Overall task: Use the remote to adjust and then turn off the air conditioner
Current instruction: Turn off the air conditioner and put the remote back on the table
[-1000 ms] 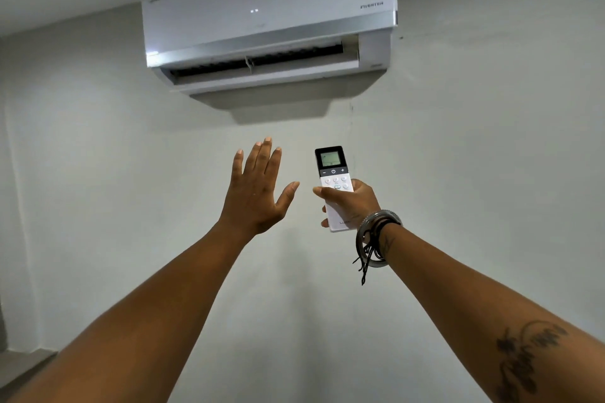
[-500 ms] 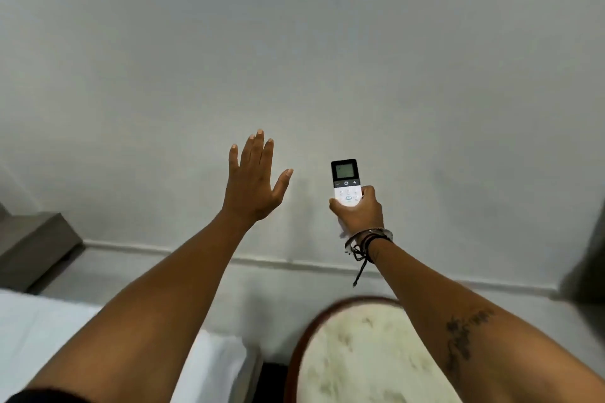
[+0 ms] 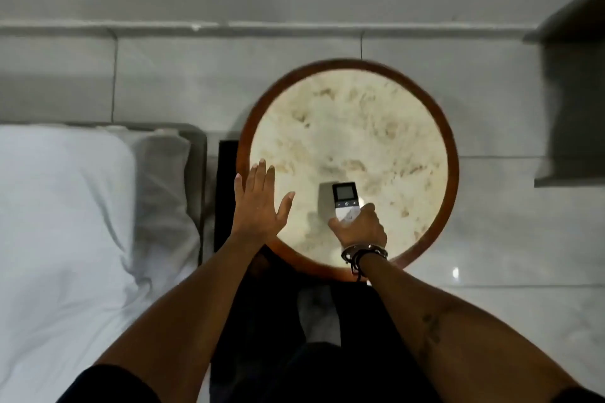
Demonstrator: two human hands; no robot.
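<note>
I look straight down. My right hand [image 3: 358,228] grips the lower end of a white remote [image 3: 345,200] with a dark screen on top, holding it just above a round table [image 3: 347,101] with a cream marbled top and a brown rim. The remote throws a shadow on the tabletop to its left. My left hand [image 3: 260,204] hovers flat and empty over the table's left edge, fingers spread. Bracelets circle my right wrist. The air conditioner is out of view.
A bed with a white pillow [image 3: 62,193] and a grey pillow [image 3: 163,180] fills the left side. Pale floor tiles [image 3: 510,239] surround the table. A dark shelf-like edge [image 3: 576,29] juts in at the upper right. The wall's base runs across the top.
The view has swung down from the air conditioner and wall to the round table. Both hands have dropped with it, the remote still in my right hand, the left still spread.
</note>
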